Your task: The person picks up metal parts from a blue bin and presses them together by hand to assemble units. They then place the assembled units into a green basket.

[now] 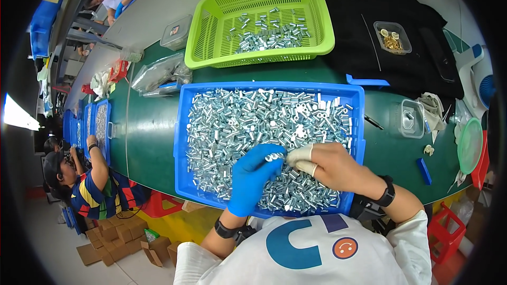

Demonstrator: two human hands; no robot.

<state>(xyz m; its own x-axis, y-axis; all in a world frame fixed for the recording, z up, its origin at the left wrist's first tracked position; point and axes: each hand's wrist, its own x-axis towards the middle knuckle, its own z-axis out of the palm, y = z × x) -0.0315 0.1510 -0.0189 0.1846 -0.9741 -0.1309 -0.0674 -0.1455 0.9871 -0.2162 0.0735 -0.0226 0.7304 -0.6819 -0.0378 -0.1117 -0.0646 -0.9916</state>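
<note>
Green bench top (150, 132), glossy, seam (128, 126) crossing it on the left. Large blue tray (180, 140) at the near middle. Beyond it, on the far side, a lime-green slotted basket (196, 47); left of that, clear plastic bags (153, 76) and a lidded clear box (177, 32). More blue trays (109, 121) at the left end. Far right: black cloth (346, 37), spread wide. Right of the large tray: dark pen (374, 122) just beside it, then a clear tub (412, 128), crumpled rag (433, 110) and small blue block (424, 171)
</note>
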